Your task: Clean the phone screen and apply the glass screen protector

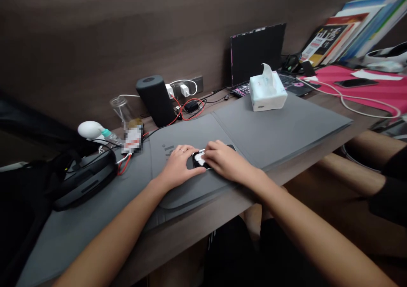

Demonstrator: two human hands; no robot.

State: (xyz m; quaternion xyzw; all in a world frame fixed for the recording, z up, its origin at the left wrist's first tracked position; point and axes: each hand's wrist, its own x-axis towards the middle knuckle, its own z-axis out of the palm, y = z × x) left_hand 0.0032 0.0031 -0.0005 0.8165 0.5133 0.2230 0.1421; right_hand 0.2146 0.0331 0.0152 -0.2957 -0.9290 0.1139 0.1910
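A dark smartphone [208,165] lies flat on the grey desk mat [187,189], its screen up. My left hand [178,164] grips its left end, with the thumb along the near edge and the fingers along the far edge; a ring is on one finger. A crumpled white tissue [199,157] rests on the screen. Pinched fingers of my right hand [222,160] press that tissue against the glass. The right hand covers much of the phone's right part.
Behind stand a black speaker [155,100], a tissue pack [268,93] and a laptop [257,54]. Cables [193,109] run along the wall. A black case [87,181] lies left. At right are books [349,32], another phone [356,82] and another person's arm [352,172].
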